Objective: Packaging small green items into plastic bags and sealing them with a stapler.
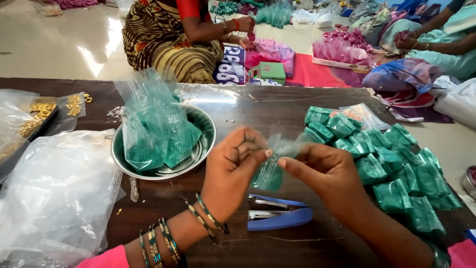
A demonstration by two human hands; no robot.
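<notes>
Plastic bags, clear and crumpled, lie far out to the left of the left hand on the dark tabletop, and beyond them small clear packets of gold-coloured pieces sit at the far left edge. Nearer, just left of and beyond the left hand, a round steel bowl holds clear bags of green powder that stick up out of it.

The left hand, bangles on its wrist, is curled with thumb and fingertips pinched on a small clear pouch of green powder. That pouch hangs between the two hands, above the tabletop, its top edge stretched from one pinch to the other. The right hand closes thumb and forefinger on the pouch's other side, so both hands grip it together and are nearly touching.

Directly below the pouch, on the side nearer the person, a blue stapler lies flat on the tabletop, touched by neither hand. To the right of the right hand and beyond it, a heap of filled green pouches spreads across the tabletop toward its right edge.

Past the tabletop, other people sit on the floor among pink and green packets, their hands busy with their own work.
</notes>
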